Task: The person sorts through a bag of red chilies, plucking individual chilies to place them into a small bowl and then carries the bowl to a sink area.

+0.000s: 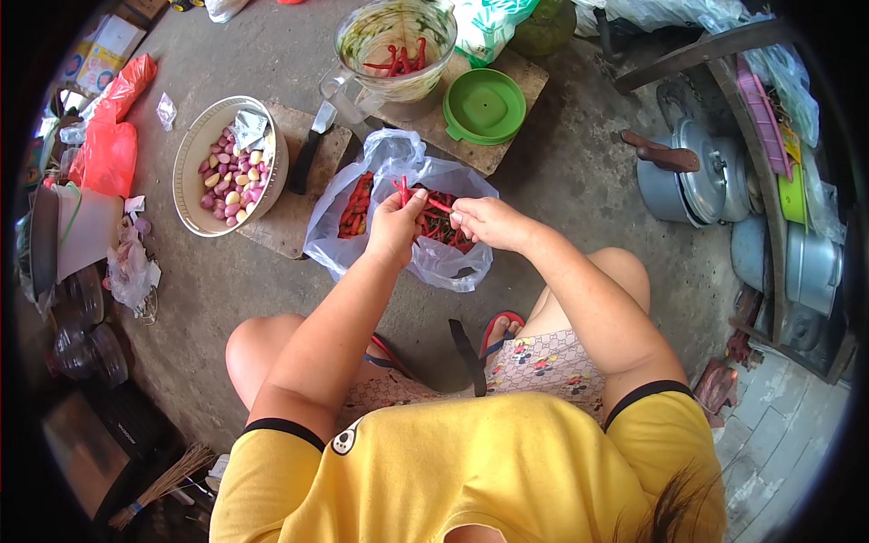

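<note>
Over an open clear plastic bag (326,217) of red chilies (445,234), my left hand (396,227) grips red chilies between thumb and fingers. One of them points up above the fingertips. My right hand (489,220) pinches the end of a red chili (438,202) that spans the gap between the hands. Orange-red smaller chilies (354,207) lie in the left part of the bag. Beyond it stands a clear blender jug (347,81) with several red chilies inside, beside a green plastic lid (485,105).
A white basket (183,170) of peeled shallots and garlic stands at the left, partly on a wooden board (288,234). A black-handled knife (309,153) lies on that board. Metal pots (658,183) and a rack (767,176) are at the right. A red plastic bag (112,149) lies far left.
</note>
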The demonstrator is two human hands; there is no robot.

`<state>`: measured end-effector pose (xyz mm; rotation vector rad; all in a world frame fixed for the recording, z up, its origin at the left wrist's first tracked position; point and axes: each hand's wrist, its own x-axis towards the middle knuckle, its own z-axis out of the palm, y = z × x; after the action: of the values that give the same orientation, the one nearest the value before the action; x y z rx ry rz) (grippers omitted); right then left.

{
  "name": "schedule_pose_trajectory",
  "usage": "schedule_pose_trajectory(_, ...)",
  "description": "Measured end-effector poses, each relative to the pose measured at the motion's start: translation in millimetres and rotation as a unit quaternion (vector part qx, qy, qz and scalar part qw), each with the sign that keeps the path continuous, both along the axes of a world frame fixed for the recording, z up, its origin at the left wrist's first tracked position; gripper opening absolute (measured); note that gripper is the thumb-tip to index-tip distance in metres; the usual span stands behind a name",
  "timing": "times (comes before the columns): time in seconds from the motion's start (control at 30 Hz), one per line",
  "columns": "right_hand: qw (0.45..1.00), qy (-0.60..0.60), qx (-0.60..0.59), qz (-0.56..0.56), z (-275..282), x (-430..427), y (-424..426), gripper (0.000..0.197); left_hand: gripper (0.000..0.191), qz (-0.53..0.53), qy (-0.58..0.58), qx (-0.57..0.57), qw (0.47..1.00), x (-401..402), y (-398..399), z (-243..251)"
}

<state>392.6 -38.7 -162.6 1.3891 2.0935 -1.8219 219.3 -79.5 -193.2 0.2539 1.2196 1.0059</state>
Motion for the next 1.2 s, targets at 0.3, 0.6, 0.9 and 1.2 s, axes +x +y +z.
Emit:
schedule_pose_trajectory(0.3, 0.983, -0.047, 0.155, 0.089, -10, 7, -7, 0.025, 0.010, -0.061, -0.031, -0.052, 0.996, -10, 5, 5)
schedule_pose_trajectory(0.6, 0.976, 0.023, 0.212, 0.051, 33, -17, -7, 0.029, 0.014, -0.104, 0.018, 0.024, 0.994, 2, -13, 42)
schedule_pose_trajectory(0.9, 0.949, 0.022, 0.311, 0.036, 57, -11, -10, 0.012, 0.009, 0.003, -0.091, 0.036, 0.995, 2, -8, 73)
schedule_pose_trajectory(1.2, 0.915, 0.153, 0.063, -0.368, 52, -26, -11, 0.019, 0.006, 0.153, 0.138, 0.297, 0.932, 32, -26, 109)
